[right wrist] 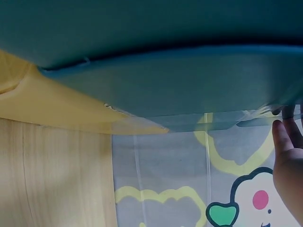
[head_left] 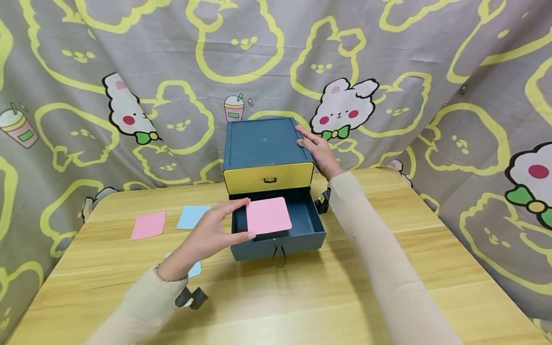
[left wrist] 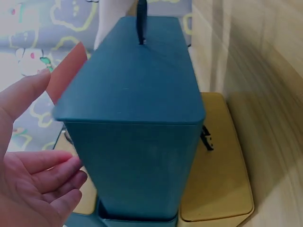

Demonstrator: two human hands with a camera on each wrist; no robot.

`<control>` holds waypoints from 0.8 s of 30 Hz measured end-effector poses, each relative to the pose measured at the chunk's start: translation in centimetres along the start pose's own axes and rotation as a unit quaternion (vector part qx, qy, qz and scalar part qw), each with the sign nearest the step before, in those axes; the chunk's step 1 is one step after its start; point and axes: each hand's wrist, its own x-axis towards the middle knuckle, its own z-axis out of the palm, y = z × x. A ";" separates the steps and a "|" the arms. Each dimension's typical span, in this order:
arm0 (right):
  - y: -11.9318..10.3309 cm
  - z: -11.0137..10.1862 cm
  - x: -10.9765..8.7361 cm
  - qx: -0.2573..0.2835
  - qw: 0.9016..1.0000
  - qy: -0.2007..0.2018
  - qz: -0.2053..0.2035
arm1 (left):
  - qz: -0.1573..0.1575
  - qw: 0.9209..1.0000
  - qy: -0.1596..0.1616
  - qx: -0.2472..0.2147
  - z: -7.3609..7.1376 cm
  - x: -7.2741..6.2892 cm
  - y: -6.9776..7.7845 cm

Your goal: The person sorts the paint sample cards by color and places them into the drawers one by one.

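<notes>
A small dark-blue cabinet stands on the table with its yellow upper drawer closed. Below that, a blue drawer with a loop pull is slid out. My left hand holds a pink square card by its left side, between thumb and fingers, above this drawer. In the left wrist view the card is partly hidden behind the drawer, and another yellow drawer shows. My right hand rests on the cabinet's right top edge; the right wrist view catches only part of it.
Left of the cabinet lie another pink card, a blue card and a second blue card, partly covered by the left wrist. A patterned grey curtain hangs behind the wooden table.
</notes>
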 end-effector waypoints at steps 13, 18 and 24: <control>-2.1 0.6 -1.4 0.008 1.000 -0.010 0.011 | -0.004 0.999 0.005 0.032 0.5 0.3 -0.2; -1.3 0.3 -0.8 0.009 1.000 -0.005 0.011 | -0.007 1.000 0.002 0.030 0.2 0.1 -0.7; -0.1 0.2 -0.1 0.004 1.000 0.003 0.009 | -0.013 1.000 0.002 0.027 -0.6 -0.5 -1.4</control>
